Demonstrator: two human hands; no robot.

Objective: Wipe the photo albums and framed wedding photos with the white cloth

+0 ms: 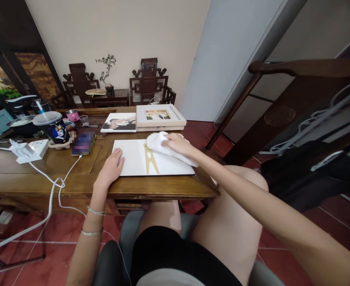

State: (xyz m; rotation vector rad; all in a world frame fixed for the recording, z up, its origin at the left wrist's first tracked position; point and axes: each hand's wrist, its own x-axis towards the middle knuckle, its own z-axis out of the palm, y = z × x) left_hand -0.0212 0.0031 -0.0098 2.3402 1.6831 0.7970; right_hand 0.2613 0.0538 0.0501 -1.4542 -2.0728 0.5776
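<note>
A white flat panel (131, 158) lies on the wooden table in front of me, its near edge dark. In its middle is a yellowish A-shaped piece (150, 162), like a picture-frame stand; the upper end is partly covered. My left hand (113, 165) rests flat on the panel's left edge with the fingers stretched out. My right hand (177, 143) is closed on a white cloth (156, 142), which lies over the upper right part of the panel. The fingertips of the right hand are partly hidden in the cloth.
Behind the panel are a framed picture (181, 117) and a smaller picture panel (115, 129). To the left stand a lidded cup (55, 128), a phone (84, 143) on a charging cable and a white power strip (34, 151). A wooden chair (282, 115) is at the right.
</note>
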